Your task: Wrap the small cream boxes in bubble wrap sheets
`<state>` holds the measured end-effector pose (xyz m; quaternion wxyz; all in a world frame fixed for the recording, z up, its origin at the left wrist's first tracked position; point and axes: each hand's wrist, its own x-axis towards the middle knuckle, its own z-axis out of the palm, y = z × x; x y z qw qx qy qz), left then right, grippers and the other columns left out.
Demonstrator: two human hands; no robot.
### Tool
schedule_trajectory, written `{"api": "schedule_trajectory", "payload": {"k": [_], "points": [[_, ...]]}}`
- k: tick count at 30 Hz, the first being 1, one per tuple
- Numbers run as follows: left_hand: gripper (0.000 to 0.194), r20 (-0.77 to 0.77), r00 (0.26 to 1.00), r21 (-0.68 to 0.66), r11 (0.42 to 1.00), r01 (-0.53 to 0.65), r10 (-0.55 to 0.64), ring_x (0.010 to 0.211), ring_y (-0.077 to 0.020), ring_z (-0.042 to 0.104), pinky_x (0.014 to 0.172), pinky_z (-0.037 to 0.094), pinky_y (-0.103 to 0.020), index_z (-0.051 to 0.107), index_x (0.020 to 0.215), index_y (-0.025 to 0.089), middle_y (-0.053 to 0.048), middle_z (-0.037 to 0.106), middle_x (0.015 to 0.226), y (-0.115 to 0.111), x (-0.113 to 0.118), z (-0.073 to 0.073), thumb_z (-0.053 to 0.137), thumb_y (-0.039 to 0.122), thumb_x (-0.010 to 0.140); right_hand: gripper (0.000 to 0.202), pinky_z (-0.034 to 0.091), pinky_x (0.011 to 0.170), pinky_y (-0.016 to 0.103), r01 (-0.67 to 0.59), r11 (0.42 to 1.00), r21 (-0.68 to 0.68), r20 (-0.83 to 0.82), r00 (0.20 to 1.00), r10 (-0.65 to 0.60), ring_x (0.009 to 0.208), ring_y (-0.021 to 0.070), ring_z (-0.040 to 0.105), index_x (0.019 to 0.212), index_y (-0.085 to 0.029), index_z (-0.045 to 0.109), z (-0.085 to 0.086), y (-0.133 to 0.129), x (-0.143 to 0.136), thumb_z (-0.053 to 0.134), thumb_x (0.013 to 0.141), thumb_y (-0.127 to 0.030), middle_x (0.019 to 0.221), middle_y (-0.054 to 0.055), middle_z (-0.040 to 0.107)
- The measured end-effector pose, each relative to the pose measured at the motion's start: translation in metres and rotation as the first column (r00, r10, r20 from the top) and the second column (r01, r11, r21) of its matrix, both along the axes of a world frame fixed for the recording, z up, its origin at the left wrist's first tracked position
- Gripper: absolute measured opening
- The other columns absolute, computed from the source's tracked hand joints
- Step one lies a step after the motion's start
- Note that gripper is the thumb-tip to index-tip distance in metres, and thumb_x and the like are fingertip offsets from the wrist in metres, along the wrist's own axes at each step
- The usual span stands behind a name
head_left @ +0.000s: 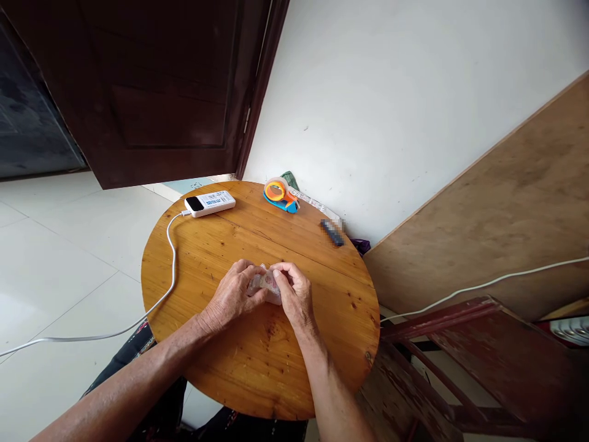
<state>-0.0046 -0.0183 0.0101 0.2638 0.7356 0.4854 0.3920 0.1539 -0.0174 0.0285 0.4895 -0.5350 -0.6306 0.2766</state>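
Observation:
Between both hands, over the middle of the round wooden table (211,245), is a small package in clear, crinkled plastic (265,283) with reddish marks on top. My left hand (237,285) grips its left side, thumb along the near edge and fingers over the far side. My right hand (294,291) pinches its right end between thumb and bent fingers. What lies inside the plastic cannot be made out, and the fingers hide both ends of the package.
A white power bank (216,202) with a white cable (172,270) sits at the table's back left. At the back stands an orange and blue tape dispenser (278,193). A dark, blurred object (332,233) lies near the right edge. A reddish wooden chair (483,350) stands at right.

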Motion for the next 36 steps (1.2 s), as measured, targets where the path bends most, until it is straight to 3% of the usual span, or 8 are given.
{"api": "schedule_trajectory", "payload": {"k": [9, 13, 20, 29, 36], "points": [[0.032, 0.005, 1.000, -0.018, 1.000, 0.021, -0.020, 0.093, -0.0219, 0.061, 0.083, 0.053, -0.036, 0.067, 0.107, 0.021, -0.006, 0.061, 0.102, 0.001, -0.002, 0.002, 0.065, 0.024, 0.076, 0.015, 0.052, 0.088, 0.031, -0.162, 0.982, 0.097, 0.164, 0.976, 0.145, 0.097, 0.0191, 0.067, 0.082, -0.021, 0.068, 0.006, -0.007, 0.012, 0.053, 0.086, -0.020, 0.102, 0.007, 0.071], [0.030, 0.014, 1.000, 0.022, 1.000, 0.014, -0.014, 0.096, -0.0227, 0.061, 0.085, 0.053, -0.038, 0.066, 0.108, 0.020, -0.008, 0.060, 0.105, -0.001, -0.003, 0.001, 0.064, 0.025, 0.079, 0.018, 0.049, 0.095, 0.035, -0.181, 0.969, 0.170, 0.251, 0.958, 0.135, 0.102, 0.0204, 0.066, 0.084, -0.021, 0.072, 0.010, -0.011, 0.016, 0.055, 0.085, -0.016, 0.108, 0.007, 0.071], [0.029, 0.035, 0.999, 0.168, 0.986, 0.014, -0.020, 0.097, -0.0193, 0.060, 0.084, 0.053, -0.034, 0.070, 0.104, 0.024, -0.007, 0.056, 0.108, -0.004, 0.000, -0.003, 0.059, 0.013, 0.080, 0.019, 0.051, 0.091, 0.038, -0.206, 0.938, 0.280, 0.407, 0.910, 0.078, 0.102, 0.0224, 0.064, 0.086, -0.023, 0.075, 0.013, -0.017, 0.021, 0.057, 0.084, -0.016, 0.113, 0.008, 0.069], [0.017, -0.012, 1.000, 0.164, 0.986, -0.011, 0.013, 0.092, -0.0190, 0.060, 0.082, 0.053, -0.034, 0.074, 0.095, 0.023, -0.007, 0.059, 0.104, -0.003, 0.000, -0.007, 0.061, 0.020, 0.084, 0.021, 0.049, 0.092, 0.040, -0.248, 0.923, 0.295, 0.458, 0.884, 0.092, 0.103, 0.0235, 0.063, 0.083, -0.024, 0.073, 0.017, -0.020, 0.017, 0.054, 0.083, -0.016, 0.114, 0.008, 0.068], [0.019, -0.011, 1.000, 0.166, 0.986, -0.010, 0.012, 0.094, -0.0196, 0.060, 0.083, 0.053, -0.034, 0.073, 0.095, 0.024, -0.006, 0.060, 0.104, -0.002, 0.000, -0.007, 0.061, 0.018, 0.080, 0.019, 0.051, 0.092, 0.038, -0.192, 0.940, 0.283, 0.416, 0.907, 0.060, 0.101, 0.0223, 0.065, 0.088, -0.023, 0.072, 0.011, -0.019, 0.015, 0.054, 0.084, -0.016, 0.117, 0.009, 0.067]]}}
